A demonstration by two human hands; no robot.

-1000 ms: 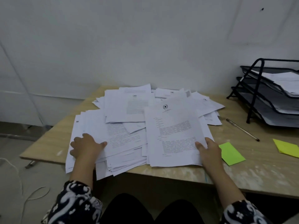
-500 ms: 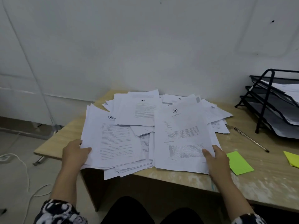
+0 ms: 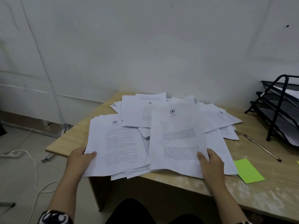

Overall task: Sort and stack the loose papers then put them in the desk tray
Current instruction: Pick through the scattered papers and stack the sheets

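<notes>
Many loose white printed papers lie scattered over the wooden desk. My left hand grips the lower left corner of a left bundle of sheets, thumb on top, at the desk's left front corner. My right hand holds the lower right part of a right bundle of sheets, thumb pressed on the top page. The black wire desk tray, with three tiers, stands at the far right and holds some paper.
A pen lies on the desk between the papers and the tray. A green sticky note pad sits right of my right hand. White cable and a power strip lie on the floor at left. A white wall is behind.
My left hand shifted from lying on top of the left pile to gripping its corner, and that bundle now sits squarer. The view has shifted left and down.
</notes>
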